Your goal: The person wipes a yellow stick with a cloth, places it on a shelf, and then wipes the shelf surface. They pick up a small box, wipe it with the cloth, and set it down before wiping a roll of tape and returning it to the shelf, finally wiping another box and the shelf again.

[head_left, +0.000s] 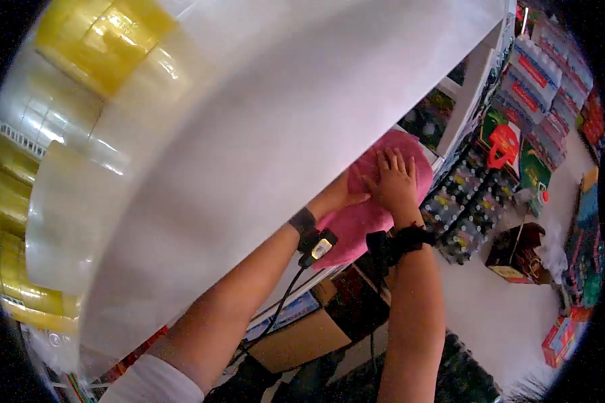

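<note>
A pink cloth (356,236) is spread over a shelf surface just past the edge of a large white panel (249,154). My right hand (393,185) lies flat on the cloth with its fingers spread. Close beside it, my left hand (346,193) rests at the cloth with its thumb stretched out. The white panel's edge hides part of the left hand's fingers. Each wrist wears a dark band, and a small device (321,248) with a cable sits at the left wrist.
Yellow and clear plastic-wrapped goods (104,40) fill the left side. Under the cloth's shelf is an open cardboard box (299,342). Wrapped packs of dark bottles (460,208) stand on the floor at the right, with stacked water packs (534,77) and a brown box (515,255) beyond.
</note>
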`<action>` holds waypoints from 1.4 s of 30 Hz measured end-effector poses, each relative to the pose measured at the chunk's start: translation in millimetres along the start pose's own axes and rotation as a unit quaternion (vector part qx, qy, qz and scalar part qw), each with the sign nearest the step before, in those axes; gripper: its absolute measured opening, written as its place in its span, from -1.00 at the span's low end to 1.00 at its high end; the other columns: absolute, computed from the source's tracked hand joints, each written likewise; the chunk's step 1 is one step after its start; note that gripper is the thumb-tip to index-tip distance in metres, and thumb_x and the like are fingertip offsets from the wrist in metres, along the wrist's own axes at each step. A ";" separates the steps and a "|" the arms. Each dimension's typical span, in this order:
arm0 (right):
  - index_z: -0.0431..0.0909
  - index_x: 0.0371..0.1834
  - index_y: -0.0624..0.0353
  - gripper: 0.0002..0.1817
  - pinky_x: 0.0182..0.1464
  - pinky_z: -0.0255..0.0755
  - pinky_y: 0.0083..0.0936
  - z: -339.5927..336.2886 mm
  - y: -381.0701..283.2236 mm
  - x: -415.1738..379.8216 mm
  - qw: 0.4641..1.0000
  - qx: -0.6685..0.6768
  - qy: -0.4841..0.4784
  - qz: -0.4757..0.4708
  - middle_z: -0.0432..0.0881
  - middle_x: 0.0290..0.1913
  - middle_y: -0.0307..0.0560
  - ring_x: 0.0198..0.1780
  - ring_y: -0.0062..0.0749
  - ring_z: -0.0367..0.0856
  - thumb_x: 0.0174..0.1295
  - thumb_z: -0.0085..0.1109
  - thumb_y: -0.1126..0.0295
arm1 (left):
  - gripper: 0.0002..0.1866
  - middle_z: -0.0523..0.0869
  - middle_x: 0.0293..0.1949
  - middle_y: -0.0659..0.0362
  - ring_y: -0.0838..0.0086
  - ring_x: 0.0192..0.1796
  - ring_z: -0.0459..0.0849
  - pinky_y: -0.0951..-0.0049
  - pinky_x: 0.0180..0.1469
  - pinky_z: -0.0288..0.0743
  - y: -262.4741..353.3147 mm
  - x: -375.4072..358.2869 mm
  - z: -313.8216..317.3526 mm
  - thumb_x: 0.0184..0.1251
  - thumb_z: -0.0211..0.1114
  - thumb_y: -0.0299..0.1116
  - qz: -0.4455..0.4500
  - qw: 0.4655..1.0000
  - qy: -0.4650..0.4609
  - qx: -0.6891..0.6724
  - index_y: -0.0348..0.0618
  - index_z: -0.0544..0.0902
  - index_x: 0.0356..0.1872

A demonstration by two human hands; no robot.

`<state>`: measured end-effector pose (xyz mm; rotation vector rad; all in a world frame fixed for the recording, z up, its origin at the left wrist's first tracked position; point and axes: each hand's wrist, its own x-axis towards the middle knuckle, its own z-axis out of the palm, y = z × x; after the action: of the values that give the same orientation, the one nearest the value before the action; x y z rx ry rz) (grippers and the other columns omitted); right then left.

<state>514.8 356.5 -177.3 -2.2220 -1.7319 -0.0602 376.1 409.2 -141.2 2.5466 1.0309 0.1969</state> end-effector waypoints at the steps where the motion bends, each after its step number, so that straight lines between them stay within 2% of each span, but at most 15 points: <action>1: 0.23 0.12 0.04 -0.36 0.27 -0.29 -0.14 2.5 -0.9 2.5 1.000 0.002 0.002 -0.004 0.18 0.21 -0.16 0.28 -0.32 0.01 0.01 -0.09 -0.09 | 0.06 -0.21 0.27 -0.12 0.06 0.32 -0.33 -0.03 0.23 -0.41 0.6 3.8 -1.6 -0.14 0.14 0.24 -0.017 0.999 -0.034 0.028 -0.32 -0.14 0.23; 4: 0.23 0.13 0.04 -0.38 0.27 -0.31 -0.13 4.9 0.3 7.9 1.000 -0.012 0.016 -0.001 0.18 0.21 -0.13 0.29 -0.32 0.00 0.04 -0.13 -0.08 | 0.07 -0.21 0.27 -0.12 0.05 0.32 -0.34 -0.02 0.24 -0.43 -9.2 16.1 3.7 -0.16 0.17 0.22 -0.028 0.996 -0.078 0.024 -0.30 -0.15 0.23; 7: 0.21 0.14 0.05 -0.39 0.28 -0.35 -0.12 8.0 1.7 11.7 1.000 -0.013 -0.012 0.003 0.15 0.22 -0.09 0.29 -0.31 -0.02 0.07 -0.19 -0.07 | 0.10 -0.23 0.27 -0.12 0.04 0.31 -0.35 -0.01 0.25 -0.42 -27.2 27.9 21.6 -0.20 0.18 0.24 -0.060 0.986 -0.083 0.131 -0.29 -0.16 0.23; 13: 0.13 0.19 0.05 -0.38 0.27 -0.37 -0.09 12.2 2.7 19.0 0.999 -0.012 -0.051 0.008 0.07 0.26 -0.09 0.32 -0.28 -0.11 0.09 -0.20 -0.04 | 0.12 -0.25 0.28 -0.08 0.04 0.31 -0.35 -0.06 0.23 -0.42 -54.3 44.0 42.1 -0.22 0.17 0.27 0.028 0.994 0.015 0.109 -0.27 -0.16 0.24; 15: 0.13 0.19 0.05 -0.39 0.27 -0.39 -0.09 18.6 2.0 20.0 1.000 -0.001 -0.008 0.008 0.07 0.26 -0.10 0.32 -0.29 -0.11 0.11 -0.23 -0.03 | 0.11 -0.24 0.29 -0.06 0.05 0.32 -0.35 -0.11 0.21 -0.42 -38.7 43.3 29.0 -0.22 0.17 0.27 -0.049 0.987 -0.055 0.145 -0.26 -0.15 0.24; 18: 0.13 0.19 0.05 -0.40 0.28 -0.39 -0.12 11.8 0.4 21.4 0.999 0.012 -0.031 0.012 0.06 0.26 -0.12 0.32 -0.30 -0.12 0.12 -0.24 -0.03 | 0.12 -0.23 0.29 -0.04 0.07 0.32 -0.35 -0.15 0.19 -0.42 -29.0 45.3 21.4 -0.23 0.19 0.26 -0.067 0.985 -0.064 0.145 -0.26 -0.16 0.24; 22: 0.14 0.19 0.05 -0.41 0.28 -0.38 -0.14 16.5 0.2 25.6 1.000 0.012 -0.020 0.021 0.07 0.26 -0.12 0.32 -0.31 -0.11 0.12 -0.22 -0.01 | 0.12 -0.23 0.29 -0.02 0.08 0.32 -0.35 -0.18 0.18 -0.43 -62.1 54.2 43.1 -0.24 0.21 0.23 -0.006 0.991 -0.012 0.133 -0.22 -0.16 0.25; 25: 0.14 0.18 0.05 -0.41 0.28 -0.37 -0.13 14.1 -0.6 26.0 0.999 0.023 -0.011 0.027 0.08 0.25 -0.12 0.32 -0.32 -0.10 0.11 -0.18 0.02 | 0.09 -0.23 0.29 -0.03 0.09 0.32 -0.35 -0.15 0.19 -0.42 -39.2 49.5 24.4 -0.22 0.23 0.19 -0.052 0.983 -0.055 0.165 -0.20 -0.17 0.25; 28: 0.15 0.18 0.04 -0.41 0.27 -0.30 -0.13 13.0 -1.9 20.2 0.999 0.023 0.013 0.025 0.14 0.23 -0.09 0.30 -0.30 -0.04 0.08 -0.13 0.04 | 0.02 -0.21 0.29 -0.03 0.08 0.32 -0.32 -0.13 0.20 -0.39 -20.1 41.3 8.6 -0.15 0.22 0.10 -0.040 0.996 -0.056 0.060 -0.17 -0.15 0.25; 30: 0.20 0.14 0.12 -0.42 0.28 -0.37 -0.11 9.6 -10.0 10.1 0.998 0.022 0.036 0.045 0.19 0.20 -0.05 0.29 -0.29 0.01 0.11 -0.23 0.02 | -0.06 -0.18 0.28 -0.05 0.07 0.32 -0.28 -0.12 0.20 -0.35 -19.6 51.1 4.7 -0.08 0.20 0.02 -0.072 0.988 -0.066 0.116 -0.18 -0.11 0.25; 32: 0.25 0.11 0.09 -0.46 0.28 -0.35 -0.11 4.2 -23.3 -11.2 0.996 0.023 0.057 0.064 0.22 0.18 -0.05 0.27 -0.28 0.04 0.10 -0.22 0.04 | -0.10 -0.15 0.28 -0.06 0.04 0.31 -0.24 -0.03 0.24 -0.31 -20.7 44.3 6.7 -0.08 0.22 -0.07 -0.059 0.994 -0.043 0.079 -0.23 -0.07 0.23; 34: 0.38 -0.01 0.07 -0.54 0.25 -0.15 -0.15 0.3 -31.5 -27.6 0.985 0.003 0.147 0.086 0.32 0.09 0.03 0.19 -0.23 0.18 0.05 -0.07 0.09 | -0.08 -0.15 0.28 -0.06 0.02 0.31 -0.24 0.14 0.28 -0.29 -49.5 51.1 30.8 -0.11 0.27 -0.11 0.013 0.997 0.013 0.073 -0.27 -0.06 0.23; 35: 0.44 -0.08 0.09 -0.58 0.25 -0.17 -0.17 -0.9 -32.6 -30.2 0.979 0.019 0.179 0.099 0.33 0.07 0.06 0.20 -0.20 0.16 0.05 -0.06 0.11 | 0.00 -0.13 0.26 -0.12 0.10 0.31 -0.20 0.22 0.28 -0.23 -50.7 51.1 30.1 -0.15 0.26 0.04 0.013 0.997 0.022 0.067 -0.29 -0.09 0.23; 40: 0.44 -0.09 0.10 -0.61 0.26 -0.19 -0.18 -6.3 -24.3 -31.8 0.981 0.076 0.156 0.082 0.33 0.06 0.08 0.19 -0.16 0.16 0.03 -0.04 0.17 | 0.01 -0.13 0.29 -0.01 0.15 0.33 -0.27 0.10 0.26 -0.32 -58.7 43.7 25.6 -0.14 0.25 0.07 0.048 0.999 0.015 -0.017 -0.19 -0.13 0.25; 42: 0.44 -0.09 0.11 -0.60 0.26 -0.19 -0.16 -4.5 -25.5 -30.3 0.982 0.087 0.147 0.085 0.33 0.07 0.09 0.19 -0.14 0.15 0.00 -0.02 0.19 | 0.01 -0.11 0.29 0.00 0.14 0.33 -0.25 0.01 0.24 -0.32 -49.9 30.9 16.6 -0.13 0.21 0.11 0.012 0.996 -0.020 0.082 -0.18 -0.13 0.25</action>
<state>483.4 332.2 -174.2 -2.1019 -1.3374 -0.1811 370.8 458.4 -176.8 2.6983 1.0408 0.0692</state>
